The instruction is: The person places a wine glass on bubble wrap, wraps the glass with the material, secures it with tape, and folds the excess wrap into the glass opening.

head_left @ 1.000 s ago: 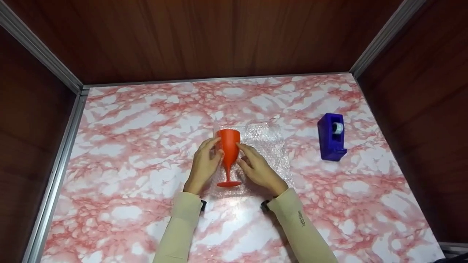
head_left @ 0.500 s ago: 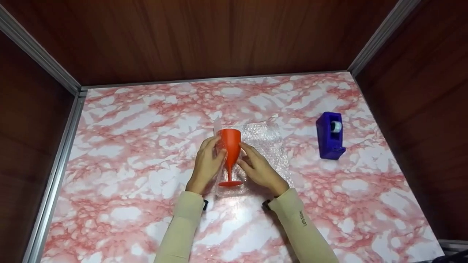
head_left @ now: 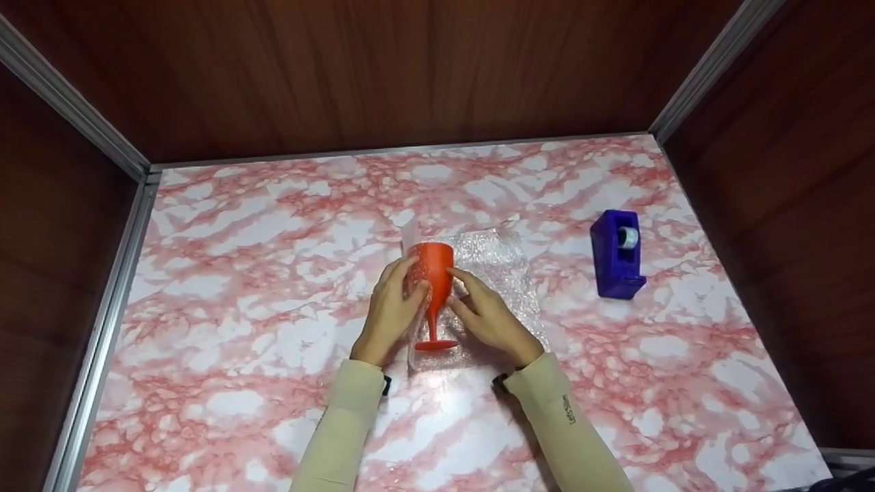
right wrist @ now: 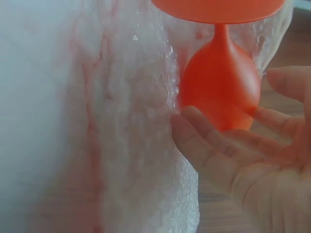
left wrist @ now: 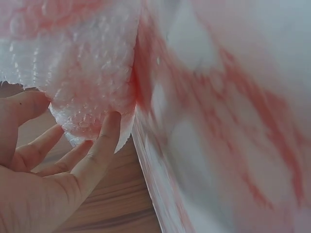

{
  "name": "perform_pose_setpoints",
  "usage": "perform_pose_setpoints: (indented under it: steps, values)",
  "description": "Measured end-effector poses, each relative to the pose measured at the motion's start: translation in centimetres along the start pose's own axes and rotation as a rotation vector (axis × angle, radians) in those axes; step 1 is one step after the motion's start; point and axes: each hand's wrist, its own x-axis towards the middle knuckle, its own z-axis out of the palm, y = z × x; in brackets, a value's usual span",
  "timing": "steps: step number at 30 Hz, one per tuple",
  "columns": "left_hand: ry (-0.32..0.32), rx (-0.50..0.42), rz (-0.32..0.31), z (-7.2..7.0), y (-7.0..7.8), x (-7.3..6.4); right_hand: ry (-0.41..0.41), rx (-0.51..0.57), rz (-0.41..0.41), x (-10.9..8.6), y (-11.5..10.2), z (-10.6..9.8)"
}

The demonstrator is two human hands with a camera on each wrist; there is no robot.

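An orange-red goblet (head_left: pixel 441 266) lies on a sheet of bubble wrap (head_left: pixel 499 273), its bowl toward the back and its foot toward the person. My left hand (head_left: pixel 391 311) holds the wrap's left edge, raised against the goblet's left side. The left wrist view shows its thumb and fingertips on the bubble wrap (left wrist: pixel 92 73), with the goblet mostly hidden behind. On the other side my right hand (head_left: pixel 489 318) holds the goblet's bowl with fingertips and thumb. Close up, those fingers touch the round bowl (right wrist: pixel 218 82) below the foot (right wrist: pixel 218 9).
A purple tape dispenser (head_left: pixel 617 254) with a roll of tape stands on the right side of the pink-and-white marbled table (head_left: pixel 239 273). Dark wood panels (head_left: pixel 410 75) with metal edging enclose the back and sides. The wrap's flat part extends right of the goblet.
The goblet has shifted slightly to the right. My left hand has moved right with the wrap's edge, which now covers more of the goblet's left side. The right hand has barely moved.
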Motion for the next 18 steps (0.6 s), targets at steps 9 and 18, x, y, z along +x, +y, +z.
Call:
perform_pose_setpoints:
  steps: [9,18]
  values:
    - [-0.007,0.023,0.007,0.27,0.2,-0.08,0.03,0.002,-0.021,-0.09,0.07,-0.05]
    - [-0.013,0.062,0.002,0.73,0.82,-0.02,0.043,-0.049,-0.051,-0.18,-0.29,-0.32]
